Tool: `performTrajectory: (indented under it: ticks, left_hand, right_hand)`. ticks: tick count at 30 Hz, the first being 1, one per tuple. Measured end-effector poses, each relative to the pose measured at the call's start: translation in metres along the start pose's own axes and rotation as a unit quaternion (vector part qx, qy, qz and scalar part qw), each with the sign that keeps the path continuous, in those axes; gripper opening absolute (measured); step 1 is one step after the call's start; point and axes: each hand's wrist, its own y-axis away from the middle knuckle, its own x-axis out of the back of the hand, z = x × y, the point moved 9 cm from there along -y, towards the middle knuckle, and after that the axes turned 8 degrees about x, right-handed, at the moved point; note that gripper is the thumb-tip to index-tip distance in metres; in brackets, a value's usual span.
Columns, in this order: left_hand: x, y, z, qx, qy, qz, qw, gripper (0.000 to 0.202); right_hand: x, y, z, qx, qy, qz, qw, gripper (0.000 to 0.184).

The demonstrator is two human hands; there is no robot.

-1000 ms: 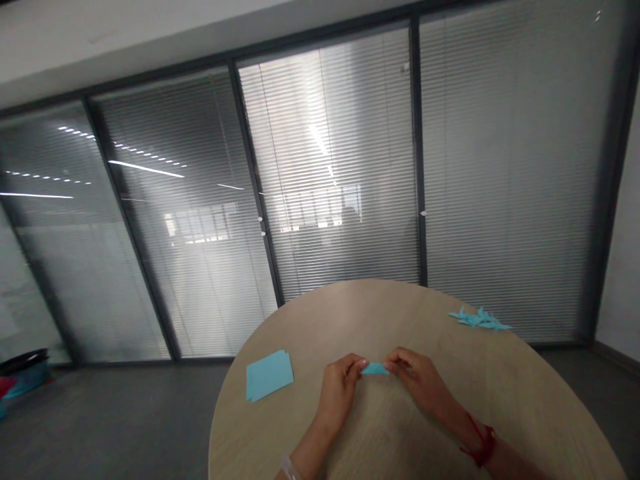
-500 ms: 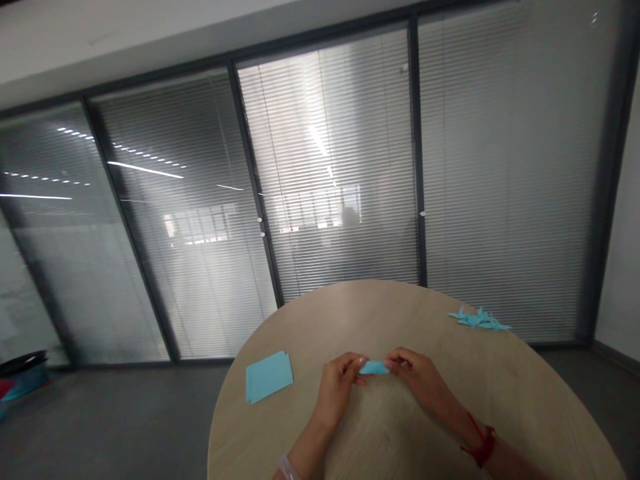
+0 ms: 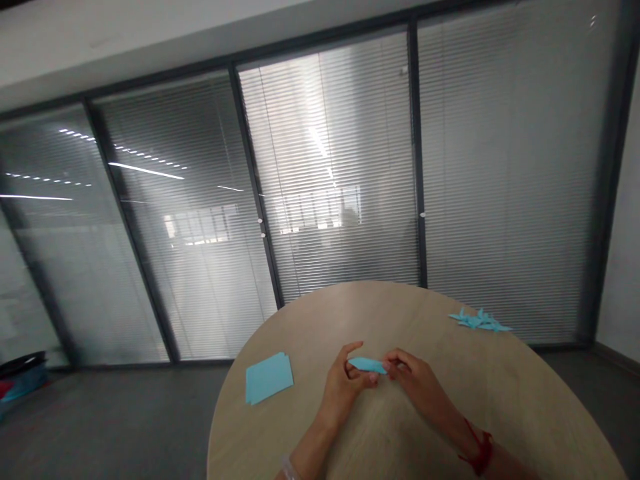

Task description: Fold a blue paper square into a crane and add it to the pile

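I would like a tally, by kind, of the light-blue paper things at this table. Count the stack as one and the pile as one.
Narrow paper piece in the right hand: 1
Stack of flat sheets: 1
Pile of pointed paper pieces: 1
Total: 3
Single sheets and pieces inside the groups cannot be counted reliably.

Glass panels (image 3: 330, 160) with blinds, dark frames (image 3: 420, 147) beyond far edge of table (image 3: 360, 313); black-rimmed container (image 3: 27, 381) well apart from left edge.

Red cord bracelet (image 3: 484, 455), pale wristband (image 3: 288, 468)
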Motion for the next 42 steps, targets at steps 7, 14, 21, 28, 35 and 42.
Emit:
performTrajectory:
  ticks: [7,14,21,28,35,42]
  left_hand:
    - [-0.001,0.002,0.004,-0.009,-0.001,0.02,1.0,0.049]
    - [-0.004,0.002,-0.002,-0.006,-0.027,0.01,1.0,0.04]
    - [-0.006,0.002,-0.002,0.003,-0.043,-0.024,0.999,0.033]
    - [-0.005,0.004,0.003,0.01,-0.058,-0.026,0.998,0.035]
    - [-0.004,0.002,-0.002,0.034,-0.043,-0.026,0.998,0.044]
    - [-0.002,0.003,0.001,0.023,-0.066,-0.011,0.998,0.039]
  right_hand:
    - [-0.001,0.003,-0.018,0.115,0.05,0.023,0.992,0.025]
    - [-0.005,0.003,-0.021,0.161,0.088,0.003,0.983,0.022]
    - [-0.003,0.002,-0.018,0.123,0.081,-0.005,0.989,0.028]
    - [-0.001,0.001,-0.017,0.112,0.078,-0.01,0.991,0.029]
    - [-0.003,-0.001,-0.015,0.103,0.063,-0.026,0.992,0.032]
    - [-0.005,0.0,-0.016,0.092,0.065,-0.038,0.993,0.033]
